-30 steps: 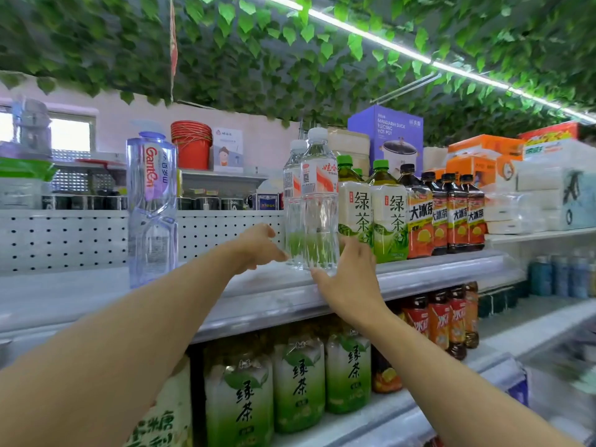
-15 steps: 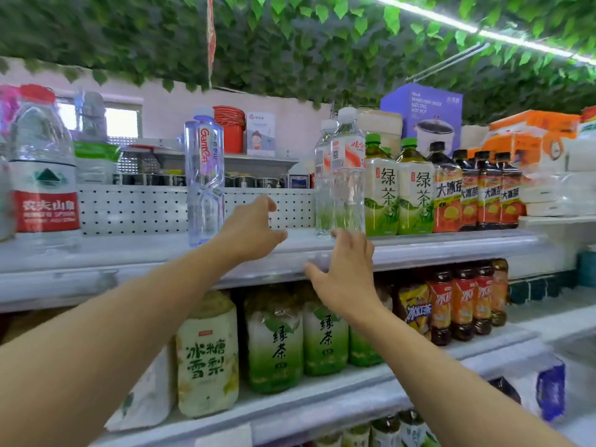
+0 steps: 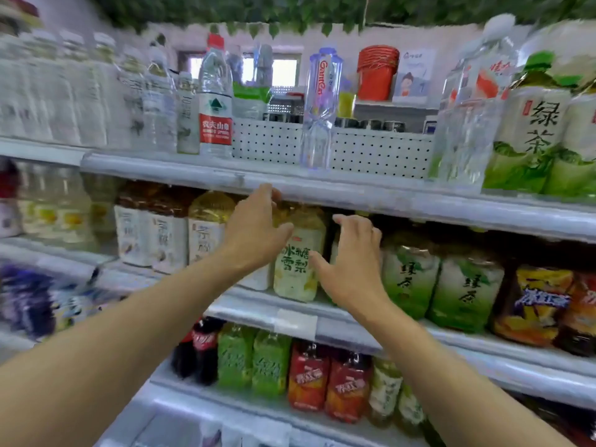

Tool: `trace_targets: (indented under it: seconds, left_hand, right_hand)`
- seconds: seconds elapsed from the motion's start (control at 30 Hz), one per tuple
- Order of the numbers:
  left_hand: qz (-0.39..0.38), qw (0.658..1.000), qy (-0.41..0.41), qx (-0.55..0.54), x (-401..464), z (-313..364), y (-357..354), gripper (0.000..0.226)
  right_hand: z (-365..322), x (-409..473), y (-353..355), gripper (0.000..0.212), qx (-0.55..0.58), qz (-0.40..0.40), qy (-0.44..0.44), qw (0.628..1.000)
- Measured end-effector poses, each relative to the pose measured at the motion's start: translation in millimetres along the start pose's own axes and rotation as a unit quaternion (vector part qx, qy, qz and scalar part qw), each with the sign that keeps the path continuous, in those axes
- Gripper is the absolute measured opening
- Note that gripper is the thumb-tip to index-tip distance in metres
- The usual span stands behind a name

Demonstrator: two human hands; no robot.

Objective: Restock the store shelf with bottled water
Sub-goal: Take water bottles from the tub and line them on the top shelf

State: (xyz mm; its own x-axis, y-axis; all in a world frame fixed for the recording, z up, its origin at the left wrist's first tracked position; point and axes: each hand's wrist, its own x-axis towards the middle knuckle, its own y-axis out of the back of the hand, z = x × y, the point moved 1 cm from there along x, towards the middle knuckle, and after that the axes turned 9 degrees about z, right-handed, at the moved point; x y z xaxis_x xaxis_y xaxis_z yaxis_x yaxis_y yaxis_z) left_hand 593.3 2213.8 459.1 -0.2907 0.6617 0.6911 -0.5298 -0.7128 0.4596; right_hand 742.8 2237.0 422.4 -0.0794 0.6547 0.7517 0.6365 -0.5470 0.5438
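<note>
- Left hand (image 3: 254, 233) raised in front of the lip of the top shelf (image 3: 322, 185); fingers (image 3: 269, 195) released, loosely spread, grasping nothing, tips level with the shelf edge.
- Right hand (image 3: 351, 262) lower, in front of the second-tier drinks; fingers likewise released and empty, thumb out to the left.
- Bottled water located on the top shelf, above both hands: red-capped bottle (image 3: 215, 98) up and to the left, tall clear blue-tinted bottle (image 3: 319, 108) almost straight above the gap between the hands, clear bottles with red-and-white labels (image 3: 474, 104) up and far to the right beside the green tea bottles (image 3: 529, 130).
- All water bottles upright, long axis vertical; side grasp around the body judged suitable.
- Bare shelf surface visible either side of the blue-tinted bottle, in front of the perforated back panel (image 3: 267, 140); judged the likely slot for further stock.
- Left hand nearer the shelf lip and the red-capped bottle; right hand on the side of the red-and-white labelled bottles, though well below them.
- No bottle in either hand, so next move judged to be fetching more stock or adjusting a bottle overhead; motion blur prevents finer reading of the left-side rows.
</note>
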Motion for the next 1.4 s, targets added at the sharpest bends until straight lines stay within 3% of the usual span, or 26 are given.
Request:
trace_targets:
  seconds: [0.2, 0.4, 0.63, 1.0, 1.4]
  left_hand:
    - [-0.034, 0.992, 0.112, 0.051, -71, -64, 22, 0.048]
    - [-0.089, 0.966, 0.217, 0.105, -142, -134, 44, 0.05]
    - [-0.131, 0.92, 0.341, 0.142, -218, -229, 65, 0.054]
    - [-0.228, 0.837, 0.474, 0.153, -339, -367, 92, 0.054]
    - [-0.247, 0.761, 0.584, 0.139, -464, -484, 63, 0.049]
  right_hand:
    - [-18, -56, -52, 0.065, 0.089, -0.114, 0.012, 0.989]
    - [-37, -117, -111, 0.065, 0.103, -0.218, 0.032, 0.97]
    - [-63, -193, -182, 0.064, 0.113, -0.31, 0.055, 0.942]
    - [-99, -326, -292, 0.049, 0.094, -0.448, 0.006, 0.889]
    - [-82, -451, -403, 0.051, 0.053, -0.566, -0.045, 0.821]
